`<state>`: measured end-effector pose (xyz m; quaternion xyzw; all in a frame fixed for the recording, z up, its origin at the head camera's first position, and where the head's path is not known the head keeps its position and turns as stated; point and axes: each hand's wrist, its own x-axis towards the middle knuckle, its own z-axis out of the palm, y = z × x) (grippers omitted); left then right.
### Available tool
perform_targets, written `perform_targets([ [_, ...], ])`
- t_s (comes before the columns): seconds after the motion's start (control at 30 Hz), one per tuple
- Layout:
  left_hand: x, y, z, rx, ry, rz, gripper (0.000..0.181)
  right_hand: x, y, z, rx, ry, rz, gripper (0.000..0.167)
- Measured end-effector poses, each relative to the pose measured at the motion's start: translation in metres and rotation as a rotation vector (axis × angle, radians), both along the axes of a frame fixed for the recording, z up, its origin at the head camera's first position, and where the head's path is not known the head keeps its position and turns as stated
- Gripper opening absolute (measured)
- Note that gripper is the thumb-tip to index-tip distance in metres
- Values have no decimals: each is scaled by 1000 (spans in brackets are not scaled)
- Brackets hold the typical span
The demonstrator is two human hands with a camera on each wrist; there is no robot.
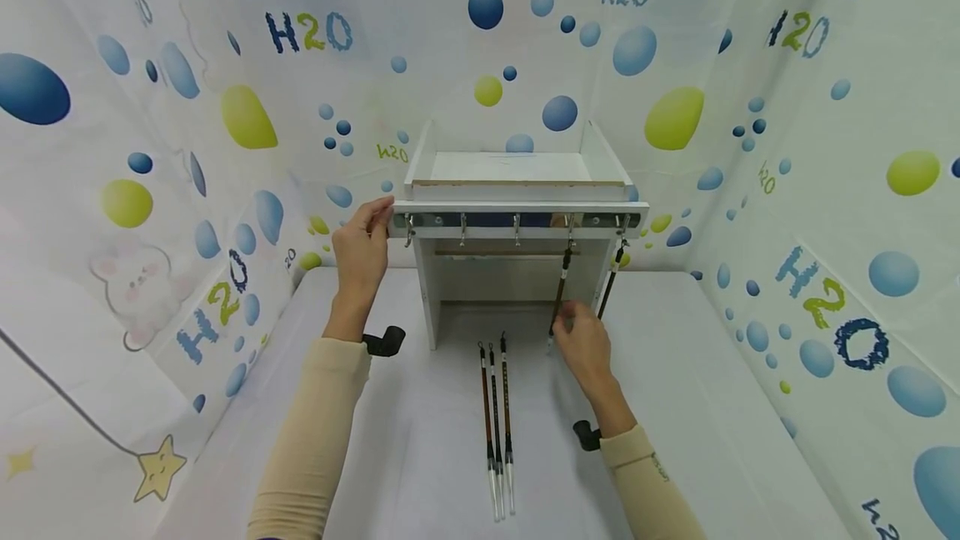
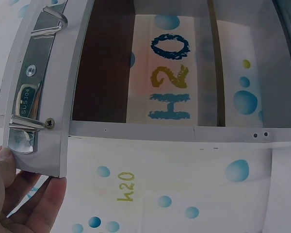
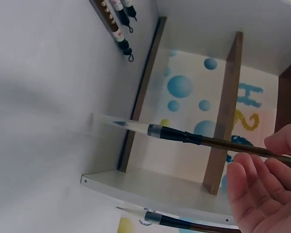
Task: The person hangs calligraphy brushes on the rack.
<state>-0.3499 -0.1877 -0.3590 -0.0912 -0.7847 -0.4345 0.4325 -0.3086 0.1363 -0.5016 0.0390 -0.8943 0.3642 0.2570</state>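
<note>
My left hand [image 1: 362, 244] grips the left end of the hook rail board [image 1: 450, 232] on a white wooden shelf; in the left wrist view its thumb [image 2: 5, 162] rests on the front and its fingers curl beneath. At the rail's fourth hook a dark-handled calligraphy brush [image 1: 561, 282] hangs tip down. My right hand [image 1: 583, 348] pinches its handle between thumb and fingers. The brush's pale, dark-tipped bristles [image 3: 136, 127] point away from the hand. Another brush [image 1: 611, 277] hangs at the rightmost hook. The remaining hooks, such as the middle hook [image 1: 517, 230], carry nothing.
Three brushes [image 1: 506, 407] lie side by side on the white tablecloth [image 1: 420, 440], clear covers toward me. The shelf's upper tray [image 1: 510, 165] rises behind the rail. Patterned curtains [image 1: 420, 23] surround the table at the back and both sides.
</note>
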Motion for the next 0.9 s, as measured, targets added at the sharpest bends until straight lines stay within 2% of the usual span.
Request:
perform_targets([
  [0.23,0,-1,-1,-5,5,6,23,17,-3,-2,-12,-47,13,27],
  [0.47,-1,-1,0,-22,9,13,23,33,-9,-2,-36,-53,34,29],
  [0.67,0,-1,1,-7,11,3,23,46,-19,-6,-86,-185,75,39],
  [0.9,0,-1,-1,-13,-7,15,23,55,-33,-30,-36,-291,130,39],
])
